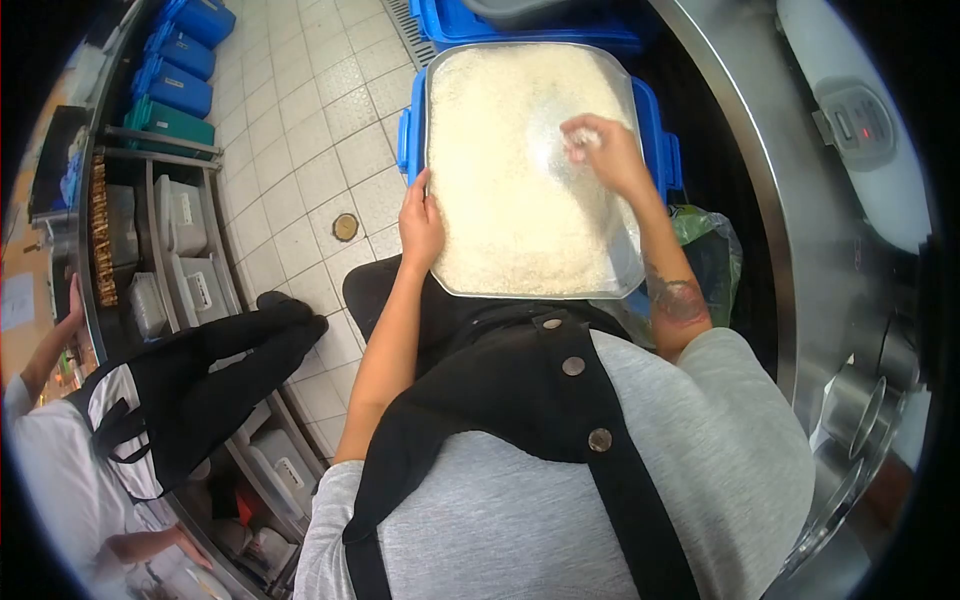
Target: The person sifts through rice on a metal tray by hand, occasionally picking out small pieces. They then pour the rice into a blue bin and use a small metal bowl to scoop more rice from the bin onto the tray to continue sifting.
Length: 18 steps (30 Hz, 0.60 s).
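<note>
A wide metal tray (622,252) with rounded corners lies in front of me, spread with a pale, fine crumb-like food (500,190). My left hand (421,228) grips its left rim, the fingers running along the edge. Over the right part of the tray is my right hand (606,150), its fingers curled together on some of the pale crumbs. Bare metal shows through beside those fingers, where the layer is thin. Beneath the tray, a blue bin (672,160) sticks out on both sides.
A steel counter (740,130) curves along my right, with metal pots (856,410) on it. Another person (180,400) stands at the left by shelves holding lidded tubs (182,215). Blue bins (175,85) line the far left. A round drain (345,227) sits in the tiled floor.
</note>
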### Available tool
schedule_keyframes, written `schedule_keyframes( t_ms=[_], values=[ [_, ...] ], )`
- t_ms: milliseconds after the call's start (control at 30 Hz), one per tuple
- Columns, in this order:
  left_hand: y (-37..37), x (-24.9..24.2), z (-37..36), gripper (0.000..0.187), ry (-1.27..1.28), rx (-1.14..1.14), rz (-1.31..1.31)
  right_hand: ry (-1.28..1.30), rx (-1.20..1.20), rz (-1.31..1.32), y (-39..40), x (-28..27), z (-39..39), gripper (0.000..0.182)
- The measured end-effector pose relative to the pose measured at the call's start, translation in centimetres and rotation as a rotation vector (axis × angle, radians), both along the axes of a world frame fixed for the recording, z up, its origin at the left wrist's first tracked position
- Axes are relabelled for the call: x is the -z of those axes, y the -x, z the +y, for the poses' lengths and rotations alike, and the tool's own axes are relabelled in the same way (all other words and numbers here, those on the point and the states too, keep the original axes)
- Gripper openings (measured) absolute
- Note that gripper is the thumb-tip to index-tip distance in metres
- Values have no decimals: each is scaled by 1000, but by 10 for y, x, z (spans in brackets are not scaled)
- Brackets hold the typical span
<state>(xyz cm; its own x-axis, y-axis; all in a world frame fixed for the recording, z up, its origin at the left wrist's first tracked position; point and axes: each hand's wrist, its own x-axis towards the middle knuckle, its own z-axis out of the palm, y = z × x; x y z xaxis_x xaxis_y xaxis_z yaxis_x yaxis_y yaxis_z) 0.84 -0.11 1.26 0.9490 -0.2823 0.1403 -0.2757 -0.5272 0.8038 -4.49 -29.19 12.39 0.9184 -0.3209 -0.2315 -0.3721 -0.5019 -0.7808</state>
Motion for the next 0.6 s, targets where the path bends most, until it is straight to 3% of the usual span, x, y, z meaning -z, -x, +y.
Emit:
schedule_keyframes(
  t_ms=[33,133,333,467,567,600],
  values=[
    [0,-1,-2,40,0,-6,11,6,-30,-178,-3,-6,-8,32],
    [-3,4,-3,41,0,-5,-13,-19,-81,-328,-6,-31,-19,31],
    [1,5,-1,41,2,4,-37,133,20,-311,10,-27,-28,28],
    [0,2,-5,41,1,-2,-11,384,-7,-256,19,16,-51,36],
    [3,3,-4,41,0,-2,-17,387,65,-250,30,91,-53,49],
    [4,3,-4,41,5,-3,-16,600,52,-298,38,119,-46,56]
  ],
)
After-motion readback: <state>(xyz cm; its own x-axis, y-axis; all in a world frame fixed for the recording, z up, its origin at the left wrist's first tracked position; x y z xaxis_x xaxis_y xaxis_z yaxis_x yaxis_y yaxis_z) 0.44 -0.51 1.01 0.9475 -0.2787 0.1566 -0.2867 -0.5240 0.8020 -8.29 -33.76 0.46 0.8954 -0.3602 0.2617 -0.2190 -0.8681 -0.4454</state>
